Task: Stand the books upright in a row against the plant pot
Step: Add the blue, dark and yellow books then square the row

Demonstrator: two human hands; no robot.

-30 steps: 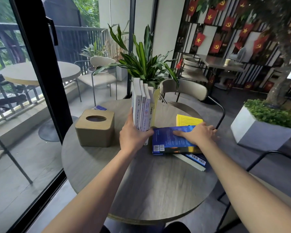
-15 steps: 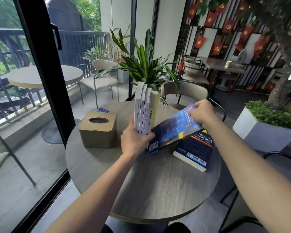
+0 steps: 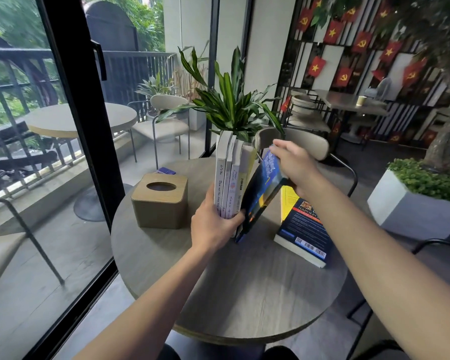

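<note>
The round grey wood-grain table (image 3: 244, 294) carries everything, and on it the change from half a second ago is plain: the blue paperback book (image 3: 260, 196), then tilted low over the flat books, has been swung up to a steep lean, its lower edge on the tabletop and its top tipped to the right, away from the row. The green long-leaved plant (image 3: 231, 102) rises behind the row of four upright white and cream books (image 3: 230, 178); its pot is hidden by them, so contact cannot be confirmed. The square tan tissue box with an oval opening (image 3: 160, 201) stands left of the row, apart from it, as before. The dark blue thick book lying flat (image 3: 307, 229) stays at the right, and its cover reads "NAPOLEO…", cut off by the forearm; it rests on a yellow book (image 3: 287, 201). The left hand (image 3: 213, 224) remains curled around the near end of the row, fingers pressing the spines. The right hand (image 3: 294, 165) has its fingers closed on the blue paperback's top edge. The row's spine lettering is too small to read.
</note>
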